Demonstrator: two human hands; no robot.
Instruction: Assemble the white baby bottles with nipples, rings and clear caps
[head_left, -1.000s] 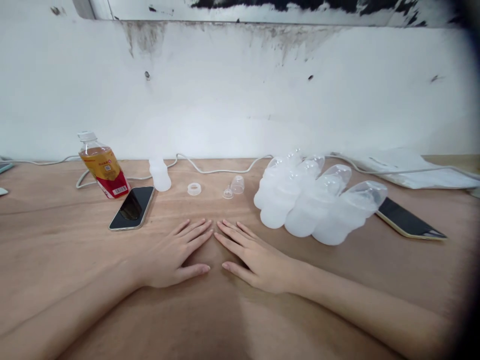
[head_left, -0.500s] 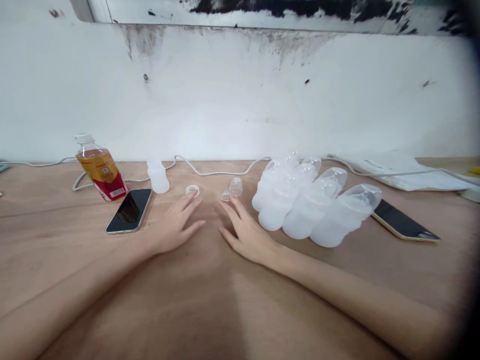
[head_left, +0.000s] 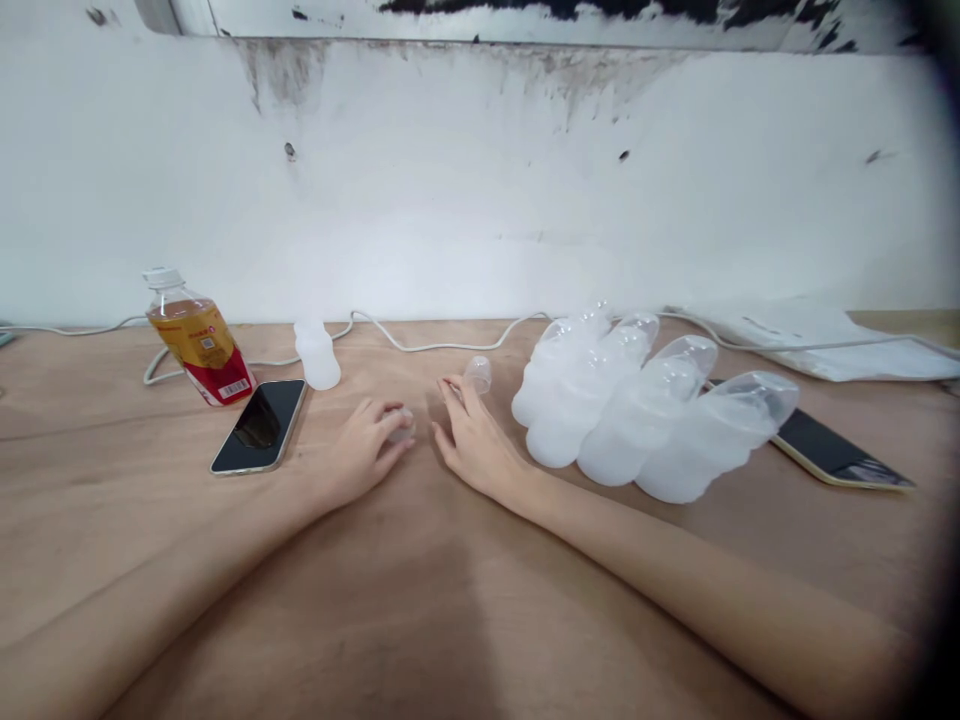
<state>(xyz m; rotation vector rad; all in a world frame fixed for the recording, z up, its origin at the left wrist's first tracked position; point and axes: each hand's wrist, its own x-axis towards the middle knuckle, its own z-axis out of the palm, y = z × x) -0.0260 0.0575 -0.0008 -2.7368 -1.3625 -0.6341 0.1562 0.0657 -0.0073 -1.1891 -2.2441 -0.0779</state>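
My left hand (head_left: 366, 448) is closed around a small translucent screw ring (head_left: 403, 426), held at the fingertips low over the table. My right hand (head_left: 480, 440) has its thumb apart from its fingers. Its fingertips lie over a small clear nipple, which they mostly hide. Just beyond those fingers stands a clear dome cap (head_left: 478, 374). Farther back on the left, a frosted bottle body (head_left: 318, 356) stands upright without a top. To the right of my right hand, several frosted baby bottles (head_left: 622, 410) with clear dome caps stand close together.
A drink bottle (head_left: 202, 340) with a yellow and red label and a phone (head_left: 259, 427) are at the left. Another phone (head_left: 836, 450) lies behind the bottle group at right. A white cable (head_left: 420, 348) runs along the wall (head_left: 450, 200); a white plastic bag (head_left: 810, 340) lies at the back right.
My left hand has closed on the ring and drawn it slightly nearer and to the right. My right fingertips have moved over the nipple beside the cap. The view has shifted slightly.
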